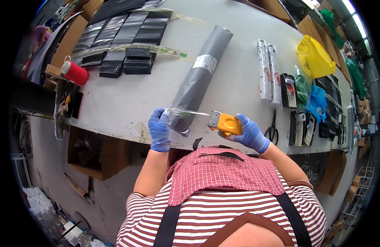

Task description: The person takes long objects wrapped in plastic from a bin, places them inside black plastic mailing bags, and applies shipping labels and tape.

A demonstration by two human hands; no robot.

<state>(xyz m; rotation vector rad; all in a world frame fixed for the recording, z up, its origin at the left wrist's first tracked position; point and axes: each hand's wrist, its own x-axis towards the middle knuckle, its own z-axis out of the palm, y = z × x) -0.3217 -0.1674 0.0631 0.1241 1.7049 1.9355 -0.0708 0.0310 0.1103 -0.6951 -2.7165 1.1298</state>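
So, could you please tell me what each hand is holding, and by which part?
The right hand grips the yellow tape dispenser by the body end opposite its metal head; the left hand holds the clear tape by its free end.

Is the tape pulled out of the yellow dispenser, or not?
Pulled out: a clear strip stretches between the yellow dispenser and the left hand.

A blue-gloved left hand (160, 131) holds clear tape (195, 112) stretched toward a yellow dispenser (230, 124) in the blue-gloved right hand (252, 135). A grey roll (194, 88) slants on the table (241, 61), one end by its near edge; black packs (134, 33) lie toward the left edge.
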